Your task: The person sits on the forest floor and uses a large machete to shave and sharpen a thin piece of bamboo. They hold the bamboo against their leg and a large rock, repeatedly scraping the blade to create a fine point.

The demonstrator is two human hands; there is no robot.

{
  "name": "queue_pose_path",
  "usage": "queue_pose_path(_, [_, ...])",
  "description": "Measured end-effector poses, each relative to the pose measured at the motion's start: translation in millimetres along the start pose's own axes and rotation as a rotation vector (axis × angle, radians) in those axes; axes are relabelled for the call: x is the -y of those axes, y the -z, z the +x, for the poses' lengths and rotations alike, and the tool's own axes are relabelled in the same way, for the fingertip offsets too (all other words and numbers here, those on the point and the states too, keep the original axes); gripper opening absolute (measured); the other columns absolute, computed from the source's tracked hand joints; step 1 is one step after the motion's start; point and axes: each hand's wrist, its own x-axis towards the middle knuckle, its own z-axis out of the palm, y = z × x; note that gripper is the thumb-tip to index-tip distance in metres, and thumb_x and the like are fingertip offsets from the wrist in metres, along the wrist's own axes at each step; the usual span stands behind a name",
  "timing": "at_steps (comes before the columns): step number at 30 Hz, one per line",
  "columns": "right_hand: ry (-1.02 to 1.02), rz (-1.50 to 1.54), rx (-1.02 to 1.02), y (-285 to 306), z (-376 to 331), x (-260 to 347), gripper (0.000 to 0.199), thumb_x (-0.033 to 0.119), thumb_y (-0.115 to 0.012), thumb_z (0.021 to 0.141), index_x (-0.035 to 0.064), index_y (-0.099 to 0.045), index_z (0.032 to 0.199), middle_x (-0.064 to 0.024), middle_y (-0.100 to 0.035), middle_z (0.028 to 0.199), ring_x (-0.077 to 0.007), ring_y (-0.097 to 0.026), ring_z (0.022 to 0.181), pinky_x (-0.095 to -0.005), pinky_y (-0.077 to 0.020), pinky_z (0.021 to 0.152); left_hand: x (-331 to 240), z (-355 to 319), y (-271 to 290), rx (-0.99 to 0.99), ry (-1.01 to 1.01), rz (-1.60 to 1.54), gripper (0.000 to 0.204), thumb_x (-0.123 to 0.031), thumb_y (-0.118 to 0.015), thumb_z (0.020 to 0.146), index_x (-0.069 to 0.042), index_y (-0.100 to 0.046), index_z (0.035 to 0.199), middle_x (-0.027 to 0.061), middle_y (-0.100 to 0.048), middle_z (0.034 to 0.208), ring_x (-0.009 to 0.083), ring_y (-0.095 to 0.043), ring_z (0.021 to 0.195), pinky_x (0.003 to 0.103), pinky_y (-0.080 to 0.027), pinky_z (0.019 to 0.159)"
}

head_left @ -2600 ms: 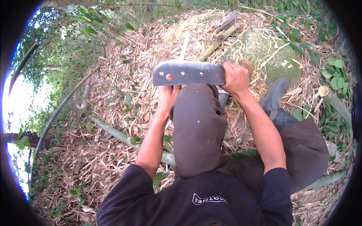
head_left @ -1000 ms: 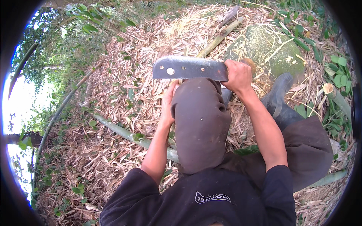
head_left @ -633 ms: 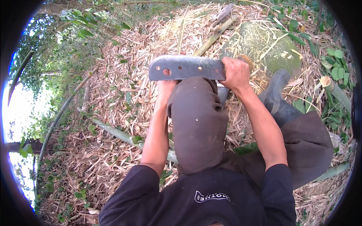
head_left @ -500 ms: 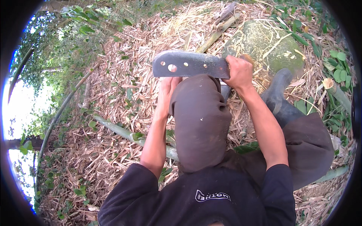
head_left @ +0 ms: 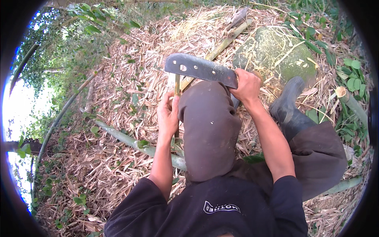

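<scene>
covering nearly the whole ground is a thick litter of dry bamboo leaves (head_left: 118, 91), pale brown, with green weeds at the edges. a big mossy boulder (head_left: 276, 55) sits at the upper right, well apart from the left hand and just beyond the right one. the person's bent knee (head_left: 209, 130) in dark brown trousers rises through the middle of the view, and a dark rubber boot (head_left: 288, 102) stands to its right, near the boulder. a long green bamboo pole (head_left: 134, 142) lies flat across the litter from the left, passing under the knee; another thinner, drier cane (head_left: 225, 41) runs up toward the top of the view.

the heavy chopping blade (head_left: 201, 69), dark grey steel with a few holes through it, is held level above the knee, its blunt end pointing to the left. the right hand (head_left: 248, 85) is clamped round its handle, fingers wrapped tight. below the blade's left end stands a thin bamboo strip (head_left: 177, 85), upright and narrow, its top just under the steel; whether the two touch cannot be told. the left hand (head_left: 167, 116) is closed about this strip lower down, thumb on the near side, beside the knee.
</scene>
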Motion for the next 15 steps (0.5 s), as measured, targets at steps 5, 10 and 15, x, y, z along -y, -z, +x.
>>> queue_pose_path(5, [-0.183, 0.026, 0.085, -1, -5, 2, 0.034, 0.037, -0.076, 0.075, 0.0046, -0.066, 0.074, -0.0162, -0.065, 0.066, -0.0362, -0.064, 0.061, -0.0452, -0.0485, 0.06, -11, 20, -3, 0.016, -0.001, -0.077, 0.026, -0.017, -0.055, 0.105, 0.0, -0.057, 0.123, 0.0002, -0.061, 0.073, 0.0039, -0.054, 0.065, 0.022, -0.042, 0.058])
queue_pose_path(10, [-0.332, 0.302, 0.097, -4, -7, 8, 0.031, 0.032, -0.073, 0.078, 0.001, -0.07, 0.078, -0.0194, -0.066, 0.07, -0.0335, -0.063, 0.062, -0.0408, -0.0472, 0.062, -24, 24, -1, 0.062, 0.129, -0.202, 0.026, -0.017, -0.05, 0.106, -0.003, -0.062, 0.125, -0.0076, -0.044, 0.065, 0.0, -0.037, 0.055, 0.019, -0.026, 0.048])
queue_pose_path(15, [-0.276, 0.339, 0.021, -13, -6, 5, 0.045, 0.05, -0.077, 0.075, 0.0055, -0.07, 0.078, -0.0154, -0.064, 0.063, -0.0357, -0.063, 0.059, -0.0423, -0.0467, 0.057, -14, 30, -5, 0.111, 0.113, -0.351, 0.026, -0.013, -0.049, 0.105, -0.001, -0.062, 0.124, -0.0096, -0.039, 0.065, 0.0011, -0.03, 0.055, 0.021, -0.023, 0.049])
